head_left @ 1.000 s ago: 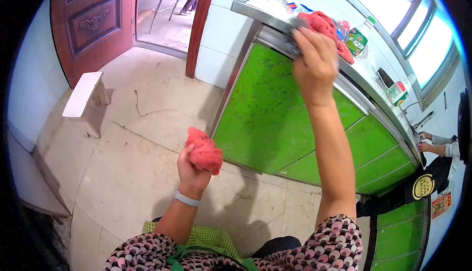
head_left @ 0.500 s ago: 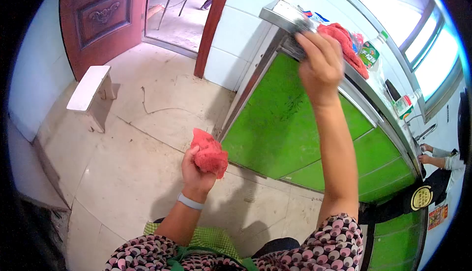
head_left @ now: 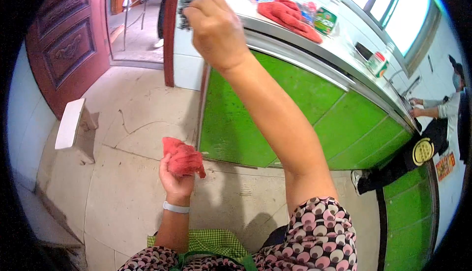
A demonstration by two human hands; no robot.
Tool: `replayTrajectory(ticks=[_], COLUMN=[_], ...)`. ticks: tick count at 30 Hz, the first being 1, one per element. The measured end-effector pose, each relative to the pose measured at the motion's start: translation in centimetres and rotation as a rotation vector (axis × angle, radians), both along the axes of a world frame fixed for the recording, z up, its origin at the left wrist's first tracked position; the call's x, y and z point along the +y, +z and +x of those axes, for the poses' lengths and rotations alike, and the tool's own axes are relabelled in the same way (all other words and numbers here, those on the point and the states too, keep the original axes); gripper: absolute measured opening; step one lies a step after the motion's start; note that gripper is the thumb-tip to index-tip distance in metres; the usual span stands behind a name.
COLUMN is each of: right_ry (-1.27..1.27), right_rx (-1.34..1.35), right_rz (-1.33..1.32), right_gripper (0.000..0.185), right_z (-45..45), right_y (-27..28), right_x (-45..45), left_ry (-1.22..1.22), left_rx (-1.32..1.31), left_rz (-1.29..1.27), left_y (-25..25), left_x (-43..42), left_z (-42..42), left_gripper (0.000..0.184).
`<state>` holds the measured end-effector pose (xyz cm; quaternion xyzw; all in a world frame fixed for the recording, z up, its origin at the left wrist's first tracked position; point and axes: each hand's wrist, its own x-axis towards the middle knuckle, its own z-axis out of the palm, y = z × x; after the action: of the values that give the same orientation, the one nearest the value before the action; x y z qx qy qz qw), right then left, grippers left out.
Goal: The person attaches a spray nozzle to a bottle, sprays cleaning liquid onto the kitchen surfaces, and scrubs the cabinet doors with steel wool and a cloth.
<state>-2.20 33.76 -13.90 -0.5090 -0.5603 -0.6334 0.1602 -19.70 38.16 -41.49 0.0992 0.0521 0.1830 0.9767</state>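
My left hand [head_left: 175,180] is closed around a crumpled red cloth [head_left: 183,157], held low over the floor beside the green cabinet [head_left: 250,118]. My right hand [head_left: 216,30] is raised near the left end of the countertop [head_left: 246,6], its fingers pinched on a dark, wiry steel wool scrubber [head_left: 188,11]. The scrubber is in front of the white wall tiles by the door frame; whether it touches them I cannot tell. On the countertop lies another red cloth [head_left: 290,17], next to a green-labelled bottle [head_left: 326,16].
A small white-topped stool [head_left: 72,123] stands on the floor at left, near the open brown door [head_left: 66,45]. Farther along the counter are another bottle [head_left: 379,62] and a faucet [head_left: 412,86], where another person's hands [head_left: 417,107] are at work.
My right hand has moved left with the scrubber, from the cabinet's top corner to beyond the counter's end. The view has shifted right. My left hand still holds the red cloth.
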Motion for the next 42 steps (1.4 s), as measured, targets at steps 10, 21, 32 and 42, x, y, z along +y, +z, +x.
replayTrajectory(ticks=[10,21,32,42], right_ry=[-0.338,-0.534,-0.805,-0.912], right_rx=[-0.036,0.061,0.618,0.524], right_rz=[0.187,0.472,1.134,1.004], right_gripper=[0.033,0.036,0.026,0.022], right_z=[2.2,4.8,6.6,7.4], right_y=[-2.4,-5.0,-5.5,-6.8], right_x=[-25.1,-43.7,-59.6,-48.2], left_ry=[-0.063,-0.128,-0.172,-0.11], left_rx=[0.057,0.073,0.044,0.182], left_rz=[-0.057,0.079,0.089,0.122], left_y=[-0.5,-0.7,-2.5,-3.3], left_x=[-2.8,-7.3,-8.2,-7.3], left_z=[0.7,2.5,4.1,4.3], left_gripper=[0.034,0.033,0.032,0.031])
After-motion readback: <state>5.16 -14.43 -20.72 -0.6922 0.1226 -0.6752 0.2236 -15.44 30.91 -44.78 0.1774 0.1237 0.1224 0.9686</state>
